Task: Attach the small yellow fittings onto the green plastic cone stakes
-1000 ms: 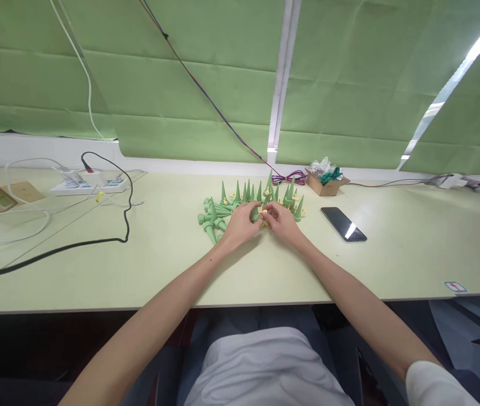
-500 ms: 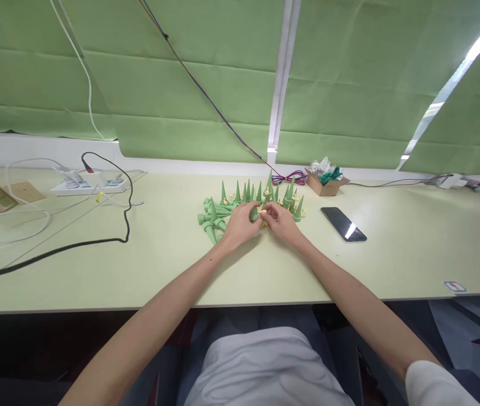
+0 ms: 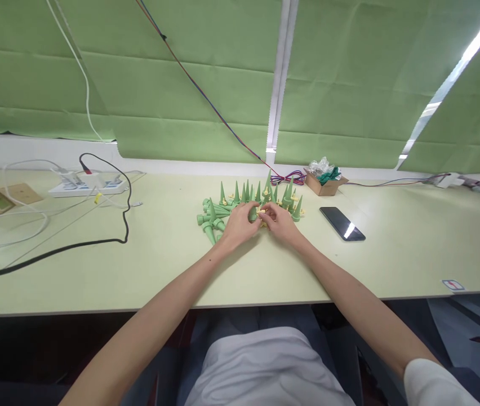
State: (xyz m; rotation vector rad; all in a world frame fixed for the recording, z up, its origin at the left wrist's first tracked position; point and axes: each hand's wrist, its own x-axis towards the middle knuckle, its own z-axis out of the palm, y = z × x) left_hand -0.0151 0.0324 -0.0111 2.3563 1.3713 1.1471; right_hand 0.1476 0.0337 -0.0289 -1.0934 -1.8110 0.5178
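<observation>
Yellow piece (image 3: 261, 212) between both hands (image 3: 241, 224)

There is one black, rectangular, glass-faced phone (image 3: 342, 224). Left of the phone: two bare hands, left hand (image 3: 242, 224) and right hand (image 3: 281, 221); over ten green conical plastic spikes (image 3: 258, 195), overlapping too much for exact counting; several small yellow plastic pieces (image 3: 261, 212); one white oblong power strip (image 3: 88, 193). Behind the phone: one open brown cardboard box (image 3: 327, 189).
</observation>
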